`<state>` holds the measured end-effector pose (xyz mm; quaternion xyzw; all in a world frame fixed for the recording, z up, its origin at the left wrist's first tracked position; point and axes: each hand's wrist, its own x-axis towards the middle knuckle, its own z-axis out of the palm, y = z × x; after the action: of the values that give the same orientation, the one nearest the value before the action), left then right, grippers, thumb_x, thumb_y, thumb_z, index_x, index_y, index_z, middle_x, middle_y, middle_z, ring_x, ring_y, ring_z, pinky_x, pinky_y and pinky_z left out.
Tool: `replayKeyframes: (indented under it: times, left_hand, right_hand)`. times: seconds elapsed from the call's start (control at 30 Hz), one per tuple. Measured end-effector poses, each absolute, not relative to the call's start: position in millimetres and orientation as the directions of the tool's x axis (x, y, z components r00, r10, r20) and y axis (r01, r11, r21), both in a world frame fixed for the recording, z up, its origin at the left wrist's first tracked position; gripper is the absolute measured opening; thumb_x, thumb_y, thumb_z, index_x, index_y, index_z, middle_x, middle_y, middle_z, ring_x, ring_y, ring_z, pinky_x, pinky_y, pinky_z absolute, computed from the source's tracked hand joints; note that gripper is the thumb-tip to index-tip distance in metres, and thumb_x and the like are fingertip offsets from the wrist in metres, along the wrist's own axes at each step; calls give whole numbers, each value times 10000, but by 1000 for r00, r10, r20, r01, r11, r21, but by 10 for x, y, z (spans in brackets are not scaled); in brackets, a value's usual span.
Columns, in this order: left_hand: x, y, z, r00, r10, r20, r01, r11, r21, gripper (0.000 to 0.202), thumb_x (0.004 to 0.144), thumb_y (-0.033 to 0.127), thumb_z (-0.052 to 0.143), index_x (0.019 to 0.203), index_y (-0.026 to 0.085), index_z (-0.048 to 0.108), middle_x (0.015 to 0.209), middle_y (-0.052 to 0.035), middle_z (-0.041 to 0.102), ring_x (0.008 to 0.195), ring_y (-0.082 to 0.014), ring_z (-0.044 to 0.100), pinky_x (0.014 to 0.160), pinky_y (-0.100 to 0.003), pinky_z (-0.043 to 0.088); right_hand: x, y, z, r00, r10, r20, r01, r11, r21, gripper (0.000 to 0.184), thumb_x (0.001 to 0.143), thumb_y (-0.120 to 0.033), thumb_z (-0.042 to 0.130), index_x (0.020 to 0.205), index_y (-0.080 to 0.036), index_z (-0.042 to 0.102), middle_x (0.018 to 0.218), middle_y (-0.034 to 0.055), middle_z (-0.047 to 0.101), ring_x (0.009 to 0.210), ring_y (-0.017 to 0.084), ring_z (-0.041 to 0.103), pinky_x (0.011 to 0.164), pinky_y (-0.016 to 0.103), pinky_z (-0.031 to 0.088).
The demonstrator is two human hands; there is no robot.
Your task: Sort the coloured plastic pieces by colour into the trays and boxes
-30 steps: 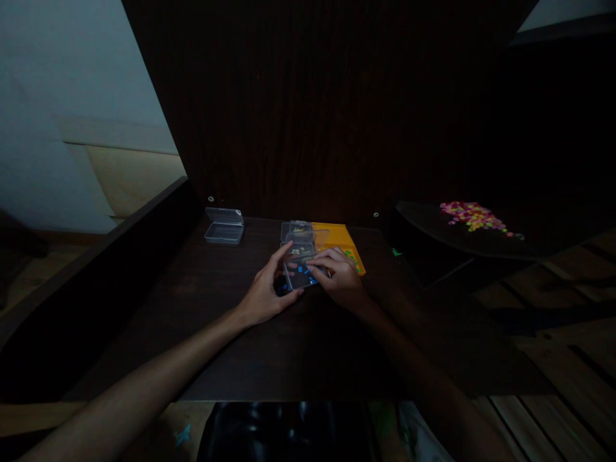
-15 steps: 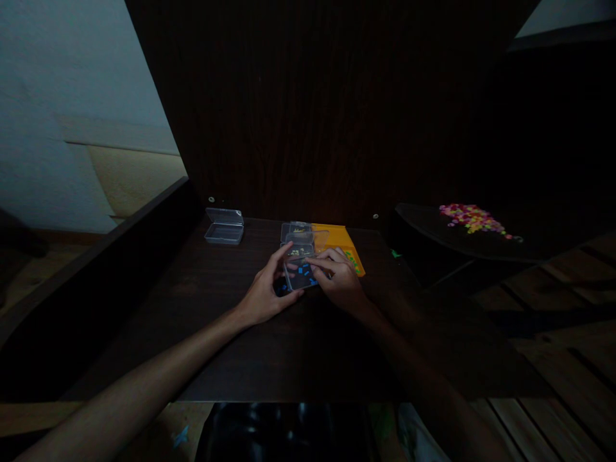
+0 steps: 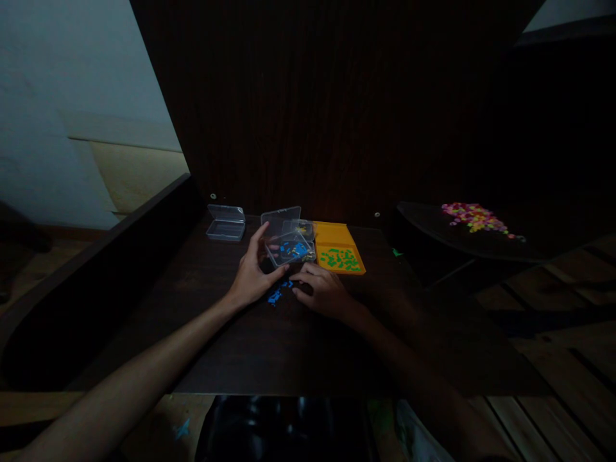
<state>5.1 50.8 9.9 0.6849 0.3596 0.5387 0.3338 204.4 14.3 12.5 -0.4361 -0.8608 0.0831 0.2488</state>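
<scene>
My left hand [image 3: 253,274] grips a clear hinged plastic box [image 3: 272,249] by its left side, holding it tilted above the table with its lid raised. Small blue pieces [image 3: 293,250] lie inside it. On the dark tabletop just below, a loose cluster of blue pieces [image 3: 274,296] is spread. My right hand [image 3: 320,289] is low over the table at the cluster's right edge, fingers bent and fingertips close to the pieces. Whether a piece is between those fingertips cannot be made out. Behind the held box, another clear box [image 3: 308,226] with yellowish pieces is partly hidden.
An orange open case [image 3: 332,232] with green pieces [image 3: 341,259] stands right of the hands. At the back left sits an open clear box [image 3: 225,230]. Many colourful beads [image 3: 474,218] are heaped on a dark surface at right. A tall dark panel [image 3: 298,115] rises behind.
The held box has moved left and up, uncovering the loose blue pieces. My right hand has come away from the box, down to the tabletop. The green pieces now show fully.
</scene>
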Motion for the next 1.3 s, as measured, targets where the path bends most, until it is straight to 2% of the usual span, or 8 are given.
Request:
replayKeyframes:
  times: [0.17, 0.5, 0.83, 0.93, 1.1, 1.3]
  left_hand:
    - [61, 484, 117, 181, 848, 497, 125, -522, 844, 947, 724, 277, 793, 1508, 272, 262, 1297, -143, 589, 1097, -266, 633, 954, -505, 552]
    - [70, 483, 133, 170, 848, 501, 130, -524, 842, 948, 712, 279, 794, 1505, 267, 275, 1287, -139, 595, 1077, -270, 641, 945, -509, 560]
    - [69, 466, 158, 176, 854, 490, 120, -513, 850, 939, 719, 290, 792, 1502, 259, 275, 1296, -139, 587, 1096, -269, 637, 956, -492, 557]
    - [72, 473, 153, 175, 848, 501, 115, -523, 845, 943, 718, 294, 795, 1503, 261, 275, 1295, -139, 591, 1095, -272, 638, 961, -500, 553]
    - [70, 479, 146, 177, 846, 503, 113, -526, 843, 950, 718, 305, 803, 1505, 261, 272, 1297, -146, 590, 1088, -268, 638, 951, -500, 558]
    - [56, 491, 133, 185, 845, 501, 117, -525, 843, 959, 719, 303, 801, 1510, 258, 261, 1317, -152, 580, 1104, -269, 631, 960, -500, 552]
  right_hand:
    - [2023, 196, 94, -536, 794, 288, 721, 608, -333, 151, 867, -214, 658, 999, -184, 726, 944, 61, 640, 899, 190, 573, 783, 319, 481]
    - [2067, 274, 27, -495, 818, 295, 724, 575, -380, 73, 839, -173, 679, 901, -174, 717, 931, 64, 665, 930, 205, 568, 862, 356, 480]
    - [2090, 278, 34, -459, 828, 320, 738, 557, -380, 28, 823, -162, 683, 822, -183, 700, 904, 57, 662, 905, 207, 578, 841, 370, 493]
    - [2084, 272, 44, -453, 830, 326, 738, 554, -385, 38, 820, -170, 693, 851, -187, 705, 907, 58, 655, 909, 207, 576, 841, 366, 493]
    - [2068, 258, 45, -478, 821, 313, 728, 569, -382, 160, 827, -184, 689, 982, -198, 727, 941, 57, 640, 922, 205, 566, 855, 365, 488]
    - [2054, 246, 50, -538, 775, 331, 679, 631, -374, 121, 837, -152, 668, 935, -190, 728, 951, 59, 604, 930, 201, 543, 832, 351, 475]
